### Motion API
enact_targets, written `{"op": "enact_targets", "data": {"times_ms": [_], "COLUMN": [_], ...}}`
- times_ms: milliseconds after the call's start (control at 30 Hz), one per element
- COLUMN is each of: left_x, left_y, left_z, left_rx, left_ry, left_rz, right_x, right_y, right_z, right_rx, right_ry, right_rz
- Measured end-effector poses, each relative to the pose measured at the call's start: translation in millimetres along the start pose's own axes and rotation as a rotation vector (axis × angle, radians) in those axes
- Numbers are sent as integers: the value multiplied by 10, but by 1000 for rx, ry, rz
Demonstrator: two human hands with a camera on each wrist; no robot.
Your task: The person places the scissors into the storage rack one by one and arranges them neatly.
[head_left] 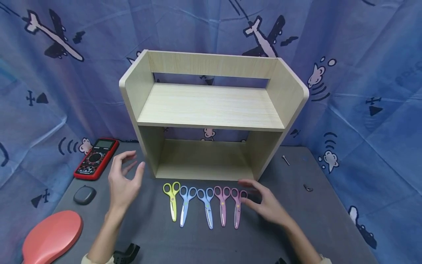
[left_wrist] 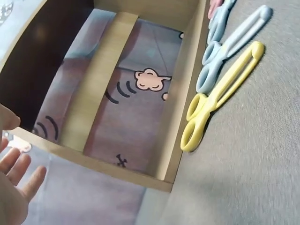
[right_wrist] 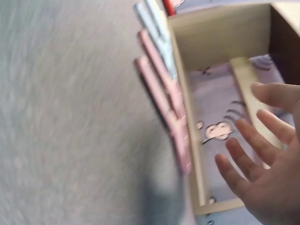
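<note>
A row of scissors lies in front of the shelf's lower edge: a yellow pair [head_left: 173, 201], two blue pairs, left [head_left: 186, 205] and right [head_left: 207, 207], and two pink pairs, left [head_left: 222, 205] and right [head_left: 237, 207]. My right hand [head_left: 268, 203] is beside the right-end pink pair; its thumb tip overlaps that handle in the head view. Fingers spread and holding nothing, this hand [right_wrist: 267, 159] shows in the right wrist view. Left of the shelf, my left hand [head_left: 123, 185] is raised with relaxed, parted fingers and nothing in it.
The two-tier pale wooden shelf [head_left: 211, 106] stands at the back centre. On the left are a red multimeter [head_left: 95, 159], a dark mouse-like object [head_left: 84, 195] and a coral-red rounded object [head_left: 52, 236]. A bolt [head_left: 285, 160] and a small dark metal part [head_left: 308, 187] lie on the right.
</note>
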State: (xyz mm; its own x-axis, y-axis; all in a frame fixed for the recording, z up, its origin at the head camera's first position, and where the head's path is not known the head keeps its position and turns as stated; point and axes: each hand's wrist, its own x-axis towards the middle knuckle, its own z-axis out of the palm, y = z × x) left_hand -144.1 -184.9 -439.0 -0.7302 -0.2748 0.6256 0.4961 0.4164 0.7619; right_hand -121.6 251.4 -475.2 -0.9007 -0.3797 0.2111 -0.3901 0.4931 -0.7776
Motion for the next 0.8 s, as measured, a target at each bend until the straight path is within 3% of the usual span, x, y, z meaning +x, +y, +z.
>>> {"op": "enact_targets", "data": {"times_ms": [167,333,800], "left_x": [47,64,66], "left_y": [-96,-179,-225], "left_z": [98,162,184], "left_rx": [-69,-105,-66], "left_ry": [-8,9,89], "left_rz": [-104,-174,-205], "right_x": [80,129,165], "right_y": [231,409,565], "right_z": [22,0,-117], "right_rx": [-15,-46,-65], "right_ry": [-96,-134,-243], "right_rz": [1,-20,-6]}}
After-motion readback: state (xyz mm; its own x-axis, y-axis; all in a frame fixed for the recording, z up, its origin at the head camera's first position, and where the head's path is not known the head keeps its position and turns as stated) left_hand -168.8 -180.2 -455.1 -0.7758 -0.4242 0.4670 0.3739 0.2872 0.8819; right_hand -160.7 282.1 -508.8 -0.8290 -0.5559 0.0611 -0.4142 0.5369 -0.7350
